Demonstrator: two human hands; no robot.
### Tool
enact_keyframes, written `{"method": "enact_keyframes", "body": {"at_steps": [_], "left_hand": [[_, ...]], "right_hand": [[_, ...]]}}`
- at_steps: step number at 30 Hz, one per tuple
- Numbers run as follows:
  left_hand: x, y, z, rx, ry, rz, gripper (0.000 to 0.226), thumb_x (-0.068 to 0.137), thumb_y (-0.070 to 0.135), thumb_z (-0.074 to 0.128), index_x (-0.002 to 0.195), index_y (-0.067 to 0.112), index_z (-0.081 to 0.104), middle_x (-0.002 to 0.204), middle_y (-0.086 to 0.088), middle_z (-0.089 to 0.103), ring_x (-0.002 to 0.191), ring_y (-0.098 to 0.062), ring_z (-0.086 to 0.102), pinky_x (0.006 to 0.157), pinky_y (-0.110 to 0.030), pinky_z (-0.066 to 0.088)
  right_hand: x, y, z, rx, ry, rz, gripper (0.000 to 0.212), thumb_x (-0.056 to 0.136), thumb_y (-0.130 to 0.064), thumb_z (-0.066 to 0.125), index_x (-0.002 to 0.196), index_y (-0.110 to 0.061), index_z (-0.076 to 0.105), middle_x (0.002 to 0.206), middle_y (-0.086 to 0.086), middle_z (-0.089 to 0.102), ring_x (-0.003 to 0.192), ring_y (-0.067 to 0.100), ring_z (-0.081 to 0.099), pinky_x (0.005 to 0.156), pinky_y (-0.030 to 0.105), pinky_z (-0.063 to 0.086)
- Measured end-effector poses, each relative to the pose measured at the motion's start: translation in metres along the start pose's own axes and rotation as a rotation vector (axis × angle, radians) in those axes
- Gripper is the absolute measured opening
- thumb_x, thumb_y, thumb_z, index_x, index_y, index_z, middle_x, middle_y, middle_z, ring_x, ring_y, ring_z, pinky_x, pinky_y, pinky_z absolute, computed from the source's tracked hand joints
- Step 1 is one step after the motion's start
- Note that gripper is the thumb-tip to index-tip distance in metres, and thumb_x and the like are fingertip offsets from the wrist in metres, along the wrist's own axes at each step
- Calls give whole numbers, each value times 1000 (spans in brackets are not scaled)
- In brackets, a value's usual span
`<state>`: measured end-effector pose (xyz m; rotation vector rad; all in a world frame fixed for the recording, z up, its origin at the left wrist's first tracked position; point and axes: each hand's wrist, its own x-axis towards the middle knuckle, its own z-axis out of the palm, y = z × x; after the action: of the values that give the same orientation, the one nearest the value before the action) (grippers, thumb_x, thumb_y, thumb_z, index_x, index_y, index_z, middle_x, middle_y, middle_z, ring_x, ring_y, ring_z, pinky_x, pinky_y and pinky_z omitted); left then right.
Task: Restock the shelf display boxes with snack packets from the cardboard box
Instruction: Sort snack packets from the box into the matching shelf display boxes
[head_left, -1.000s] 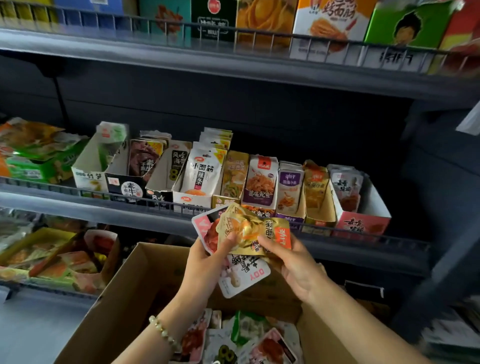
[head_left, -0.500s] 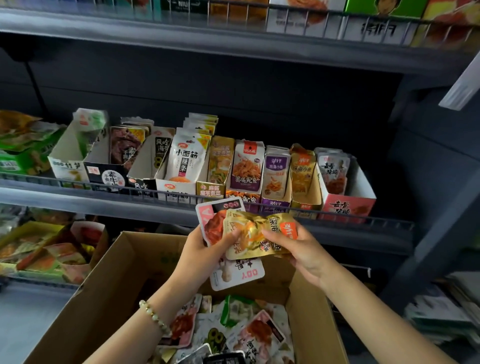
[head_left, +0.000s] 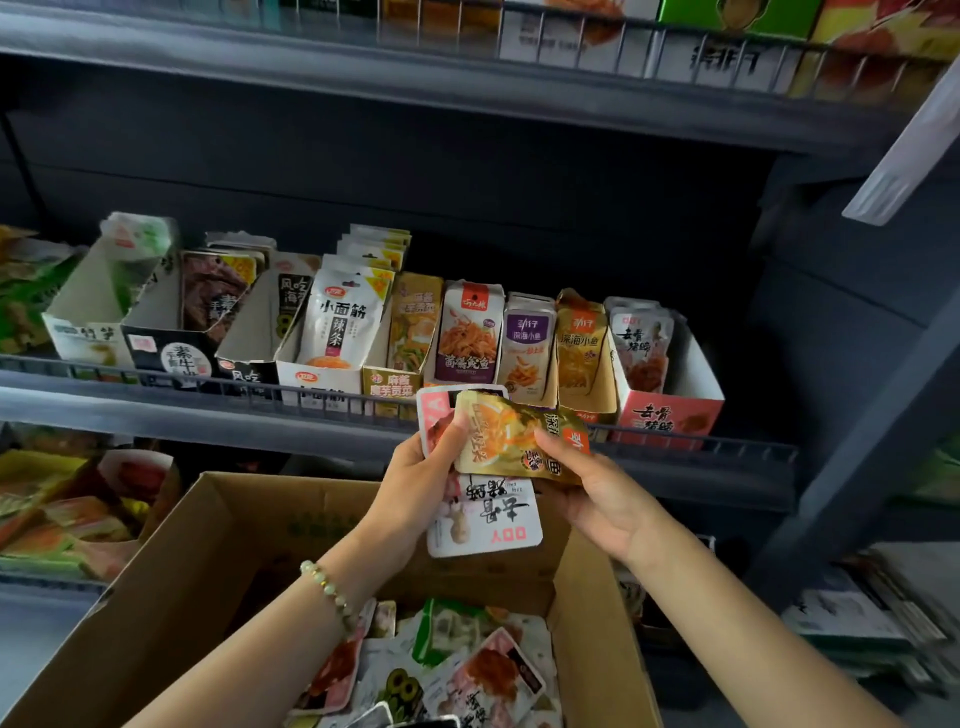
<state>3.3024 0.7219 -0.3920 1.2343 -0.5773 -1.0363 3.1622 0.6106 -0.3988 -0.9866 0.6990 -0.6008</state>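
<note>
- Two packets hung above the cardboard box (head_left: 234, 545); a golden packet (head_left: 509, 441) lay across a white packet (head_left: 483, 525); the display boxes (head_left: 667, 415) stood beyond the box.
- Left hand (head_left: 415, 483) gripped both, thumb curled over the golden one; right hand (head_left: 602, 499) pinched its right end.
- Likely light, limp, slick foil; best taken by a flat sealed edge.

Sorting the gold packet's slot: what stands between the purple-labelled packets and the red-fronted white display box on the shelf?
In the head view, one yellow cardboard display box holding upright orange-gold foil packets stands there.
</note>
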Motion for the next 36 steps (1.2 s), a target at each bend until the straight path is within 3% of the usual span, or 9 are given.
{"method": "enact_keyframes", "body": {"at_steps": [3, 8, 12, 16, 19, 23, 29, 32, 36], "left_hand": [[19, 8, 13, 110, 24, -2, 30, 94, 40, 54, 96, 12, 62, 84, -7, 76, 74, -20, 74, 69, -32, 59], [47, 28, 18, 221, 44, 13, 22, 96, 28, 54, 108, 10, 60, 83, -3, 74, 66, -11, 72, 54, -23, 54], [61, 41, 16, 232, 89, 46, 18, 96, 23, 54, 108, 10, 59, 86, -3, 71, 72, -13, 69, 56, -27, 49], [72, 49, 15, 243, 105, 76, 8, 96, 23, 54, 93, 16, 57, 83, -2, 69, 72, -15, 66, 60, -29, 47], [78, 51, 12, 266, 93, 94, 11, 96, 25, 54, 94, 15, 59, 89, -6, 71, 80, -21, 68, 72, -36, 51], [85, 51, 11, 289, 97, 95, 12, 96, 26, 55, 91, 16, 59, 83, -4, 72, 75, -21, 69, 69, -34, 51], [94, 47, 8, 259, 98, 84, 11, 95, 24, 56, 90, 15, 59, 66, 3, 73, 65, -16, 69, 60, -31, 48], [96, 45, 8, 253, 91, 85, 11, 95, 24, 55, 88, 16, 59, 63, 4, 72, 59, -12, 69, 58, -30, 48], [97, 42, 9, 252, 70, 81, 9, 94, 25, 56, 92, 16, 60, 70, 2, 74, 63, -15, 71, 61, -31, 50]], "right_hand": [[1, -29, -15, -149, 66, -121, 43, 65, -20, 75, 106, -14, 64, 98, 3, 75, 93, 14, 69, 79, 30, 54], [21, -106, -51, -562, 237, -321, 56, 57, -33, 83, 107, -20, 64, 103, 1, 73, 99, 17, 67, 91, 35, 50], [55, -153, -64, -990, 305, -452, 44, 67, -21, 86, 102, -21, 60, 100, -2, 66, 90, 12, 63, 77, 25, 50], [107, -167, -65, -1438, 225, -350, 79, 63, -35, 87, 130, -15, 51, 121, 3, 59, 110, 21, 58, 94, 38, 50], [132, -159, -63, -1654, 68, -239, 83, 68, -38, 83, 138, -16, 44, 135, 3, 52, 121, 21, 51, 100, 33, 44], [148, -148, -61, -1794, 0, -290, 81, 74, -27, 81, 142, -15, 38, 143, 5, 45, 129, 23, 44, 104, 32, 39], [157, -148, -65, -1785, -7, -422, 61, 75, -23, 79, 125, -26, 44, 113, -4, 51, 105, 19, 53, 83, 33, 50], [160, -150, -69, -1835, 83, -503, 58, 76, -28, 78, 121, -30, 43, 117, -2, 54, 106, 21, 53, 85, 39, 52], [165, -143, -71, -1888, 99, -545, 65, 74, -33, 79, 126, -30, 41, 126, -2, 52, 113, 21, 49, 90, 32, 41]]}}
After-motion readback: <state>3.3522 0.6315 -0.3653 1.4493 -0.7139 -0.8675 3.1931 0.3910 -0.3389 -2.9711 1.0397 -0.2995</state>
